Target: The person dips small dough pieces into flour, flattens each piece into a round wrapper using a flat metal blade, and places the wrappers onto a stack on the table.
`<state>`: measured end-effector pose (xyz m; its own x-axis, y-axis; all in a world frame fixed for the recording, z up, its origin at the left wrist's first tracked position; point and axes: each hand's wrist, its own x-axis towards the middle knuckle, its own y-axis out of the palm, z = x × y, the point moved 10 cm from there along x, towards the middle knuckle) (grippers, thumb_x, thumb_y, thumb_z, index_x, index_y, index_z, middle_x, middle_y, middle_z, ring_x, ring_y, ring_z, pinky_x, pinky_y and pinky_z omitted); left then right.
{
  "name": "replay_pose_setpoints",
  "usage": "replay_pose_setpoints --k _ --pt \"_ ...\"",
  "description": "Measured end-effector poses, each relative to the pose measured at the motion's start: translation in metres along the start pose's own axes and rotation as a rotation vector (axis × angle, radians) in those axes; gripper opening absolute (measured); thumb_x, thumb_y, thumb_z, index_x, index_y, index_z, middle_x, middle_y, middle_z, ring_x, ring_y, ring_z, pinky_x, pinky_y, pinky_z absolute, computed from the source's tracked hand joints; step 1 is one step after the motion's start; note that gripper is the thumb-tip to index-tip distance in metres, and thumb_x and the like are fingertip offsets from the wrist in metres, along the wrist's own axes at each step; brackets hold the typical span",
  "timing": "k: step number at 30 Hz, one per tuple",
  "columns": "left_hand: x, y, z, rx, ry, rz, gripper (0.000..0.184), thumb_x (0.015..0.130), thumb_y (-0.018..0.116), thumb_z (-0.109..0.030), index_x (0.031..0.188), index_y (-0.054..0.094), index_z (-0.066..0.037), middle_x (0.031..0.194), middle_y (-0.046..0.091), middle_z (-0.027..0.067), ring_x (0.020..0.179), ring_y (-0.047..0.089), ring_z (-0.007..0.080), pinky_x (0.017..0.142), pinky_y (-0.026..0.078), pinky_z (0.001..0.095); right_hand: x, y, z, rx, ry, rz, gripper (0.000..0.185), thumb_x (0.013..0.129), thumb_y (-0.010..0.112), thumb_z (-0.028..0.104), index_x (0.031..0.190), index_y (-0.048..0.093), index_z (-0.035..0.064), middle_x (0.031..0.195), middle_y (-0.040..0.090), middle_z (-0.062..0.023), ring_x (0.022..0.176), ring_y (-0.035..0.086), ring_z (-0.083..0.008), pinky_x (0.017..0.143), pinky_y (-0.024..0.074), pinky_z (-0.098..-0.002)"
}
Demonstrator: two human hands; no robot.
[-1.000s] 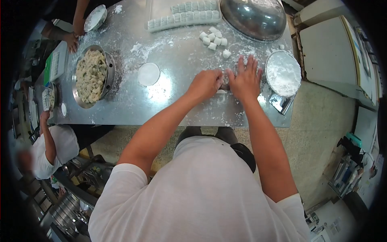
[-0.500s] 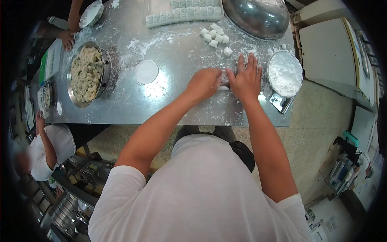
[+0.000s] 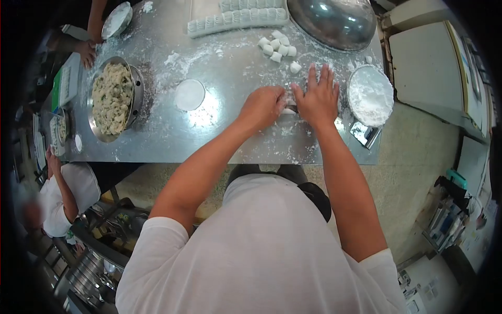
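My left hand (image 3: 262,108) is closed in a pinch at the edge of a small white piece of dough (image 3: 287,111) on the floured steel table (image 3: 225,141). Beside it my right hand (image 3: 317,102) lies flat, fingers spread and pointing away from me. A short brownish bit of a stick, perhaps a rolling pin, shows at the thumb side of the right palm; the rest is hidden. Just beyond the hands sits a single dough lump (image 3: 295,67), and farther off a cluster of cut dough pieces (image 3: 277,46). A round flat wrapper (image 3: 189,95) lies to the left.
On the right stands a bowl of flour (image 3: 369,94), close to the table's edge. A large upturned metal bowl (image 3: 334,23) and a tray with rows of dumplings (image 3: 238,22) are at the back. To the left are a bowl of filling (image 3: 112,97) and co-workers' hands (image 3: 86,52).
My left hand has shifted slightly left, and my right hand slightly up and left. The objects on the table look the same.
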<state>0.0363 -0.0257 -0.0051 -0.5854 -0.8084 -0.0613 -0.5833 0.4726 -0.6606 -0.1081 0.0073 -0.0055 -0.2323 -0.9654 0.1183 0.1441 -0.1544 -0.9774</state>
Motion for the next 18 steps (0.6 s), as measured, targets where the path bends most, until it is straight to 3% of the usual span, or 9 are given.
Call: replay_pose_setpoints --k 2,3,5,8,12,14,16,18 --pt "0.004 0.000 0.001 -0.002 0.015 -0.022 0.023 0.088 0.073 -0.015 0.103 0.066 0.000 0.099 0.070 0.0223 0.091 0.068 0.0414 0.080 0.052 0.0499 0.007 0.000 0.000 0.000 -0.024 -0.042 0.075 0.098 0.055 0.054 0.157 0.041 0.0085 0.164 0.033 -0.0239 0.152 0.030 -0.0424 0.124 0.0199 -0.0560" --pt "0.002 0.009 0.001 0.066 0.038 0.061 0.022 0.088 0.073 -0.015 0.103 0.066 0.001 0.097 0.070 0.0226 0.091 0.068 0.0412 0.080 0.053 0.0496 -0.010 -0.004 0.002 0.016 -0.044 -0.056 0.074 0.096 0.059 0.052 0.154 0.046 0.0077 0.162 0.036 -0.0247 0.151 0.032 -0.0419 0.123 0.0228 -0.0564" --pt "-0.007 0.013 0.001 0.129 0.041 0.133 0.022 0.088 0.072 -0.014 0.103 0.066 0.001 0.096 0.070 0.0230 0.091 0.069 0.0410 0.080 0.053 0.0493 -0.088 0.011 -0.004 0.044 -0.113 0.068 0.074 0.092 0.064 0.049 0.151 0.051 0.0070 0.159 0.040 -0.0257 0.150 0.035 -0.0412 0.120 0.0265 -0.0562" --pt "-0.022 0.018 0.014 -0.094 -0.119 0.206 0.021 0.088 0.071 -0.013 0.103 0.066 0.000 0.092 0.070 0.0231 0.090 0.069 0.0413 0.079 0.053 0.0486 -0.115 0.001 -0.008 0.103 -0.129 0.049 0.073 0.089 0.067 0.048 0.148 0.055 0.0071 0.157 0.043 -0.0263 0.148 0.038 -0.0405 0.119 0.0287 -0.0559" --pt "-0.013 0.017 0.005 -0.007 -0.100 0.162 0.020 0.087 0.072 -0.013 0.100 0.066 0.001 0.089 0.070 0.0218 0.089 0.069 0.0420 0.079 0.053 0.0485 -0.015 -0.005 0.005 0.009 -0.023 0.008 0.074 0.092 0.064 0.048 0.152 0.049 0.0062 0.160 0.039 -0.0256 0.149 0.036 -0.0417 0.120 0.0269 -0.0564" --pt "0.002 -0.005 -0.006 -0.056 0.045 -0.072 0.019 0.087 0.072 -0.014 0.099 0.066 0.001 0.088 0.069 0.0219 0.090 0.069 0.0415 0.080 0.053 0.0484 0.008 -0.001 0.003 0.016 -0.025 -0.045 0.074 0.093 0.064 0.048 0.153 0.048 0.0062 0.161 0.037 -0.0256 0.149 0.036 -0.0420 0.121 0.0267 -0.0567" --pt "0.007 0.002 -0.007 0.039 0.081 -0.007 0.020 0.087 0.073 -0.014 0.099 0.067 0.001 0.089 0.069 0.0222 0.090 0.069 0.0412 0.080 0.053 0.0482 0.008 -0.006 0.002 0.018 -0.046 -0.103 0.075 0.093 0.063 0.048 0.153 0.047 0.0062 0.162 0.036 -0.0256 0.149 0.035 -0.0423 0.121 0.0265 -0.0570" --pt "0.006 0.006 -0.005 0.124 0.092 0.061 0.020 0.087 0.073 -0.014 0.099 0.067 0.001 0.089 0.069 0.0224 0.091 0.069 0.0409 0.081 0.053 0.0481 -0.043 0.002 0.000 0.042 -0.074 -0.010 0.074 0.093 0.063 0.048 0.152 0.048 0.0066 0.160 0.039 -0.0255 0.148 0.036 -0.0420 0.120 0.0272 -0.0567"
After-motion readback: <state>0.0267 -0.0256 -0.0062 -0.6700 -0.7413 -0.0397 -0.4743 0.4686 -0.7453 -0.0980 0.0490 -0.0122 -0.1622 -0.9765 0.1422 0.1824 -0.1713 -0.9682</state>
